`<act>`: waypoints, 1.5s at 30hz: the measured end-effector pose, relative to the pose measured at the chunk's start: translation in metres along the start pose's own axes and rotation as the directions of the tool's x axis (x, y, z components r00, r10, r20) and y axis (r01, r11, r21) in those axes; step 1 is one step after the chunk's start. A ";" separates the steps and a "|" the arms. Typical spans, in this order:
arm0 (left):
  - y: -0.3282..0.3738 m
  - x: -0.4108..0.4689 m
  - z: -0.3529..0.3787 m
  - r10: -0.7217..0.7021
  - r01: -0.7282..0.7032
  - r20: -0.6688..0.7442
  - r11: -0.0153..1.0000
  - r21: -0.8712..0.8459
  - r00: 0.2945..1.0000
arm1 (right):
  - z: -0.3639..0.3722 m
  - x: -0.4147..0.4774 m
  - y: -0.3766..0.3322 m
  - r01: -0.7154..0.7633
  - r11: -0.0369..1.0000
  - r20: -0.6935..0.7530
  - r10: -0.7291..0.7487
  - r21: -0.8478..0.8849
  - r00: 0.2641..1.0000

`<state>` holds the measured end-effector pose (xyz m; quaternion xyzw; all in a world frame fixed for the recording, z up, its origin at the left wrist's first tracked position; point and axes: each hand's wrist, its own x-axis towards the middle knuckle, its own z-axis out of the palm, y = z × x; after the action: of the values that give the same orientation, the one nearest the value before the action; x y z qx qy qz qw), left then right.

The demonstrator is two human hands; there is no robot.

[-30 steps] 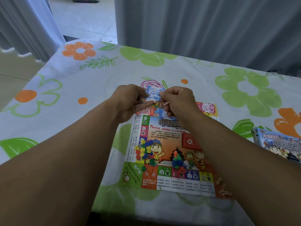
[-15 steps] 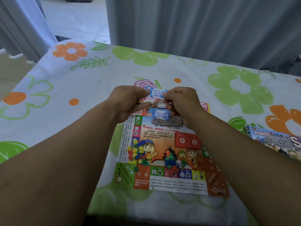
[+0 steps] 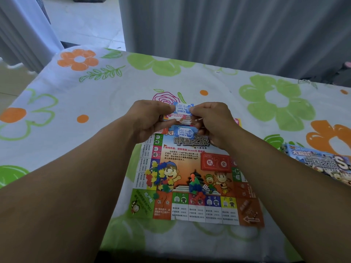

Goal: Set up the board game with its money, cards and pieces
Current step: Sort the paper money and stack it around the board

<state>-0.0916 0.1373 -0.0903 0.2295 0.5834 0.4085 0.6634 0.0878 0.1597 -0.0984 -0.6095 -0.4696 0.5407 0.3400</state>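
Your left hand [image 3: 150,118] is at 12 o'clock above the game board [image 3: 182,154], fingers curled. Thumb and fingers pinch the left end of a stack of play money [image 3: 176,117]. Your right hand [image 3: 212,120] sits just beside it at 1 o'clock, also curled, and pinches the right end of the top blue note [image 3: 183,108]. The stack is held clear of the board, between both hands.

A second blue note [image 3: 185,132] shows directly below the stack, over the board's 12 o'clock edge. It meets the lower fingers of your right hand, but you cannot tell whether they grip it.

The board lies flat on the counter [image 3: 95,103], which is covered by a flower-printed cloth [image 3: 275,99]. A red card deck [image 3: 216,163] rests on the board at 2 o'clock from its centre. A heap of coloured pieces [image 3: 157,177] lies at 9 o'clock. A smaller cluster of pieces [image 3: 195,186] lies at 6 o'clock from centre, with a white die [image 3: 205,186] touching its right side.

The game box [image 3: 322,165] lies on the cloth at 3 o'clock, well apart from the board. A grey curtain [image 3: 228,35] hangs behind the counter's far edge.
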 end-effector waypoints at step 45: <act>-0.005 0.009 0.014 0.021 -0.021 -0.016 1.000 0.021 1.000 | -0.031 0.000 0.007 -0.005 0.994 -0.162 0.022 0.106 0.987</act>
<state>-0.0764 0.1437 -0.0965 0.2392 0.5907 0.4113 0.6517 0.1198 0.1607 -0.0995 -0.6360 -0.4068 0.5155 0.4053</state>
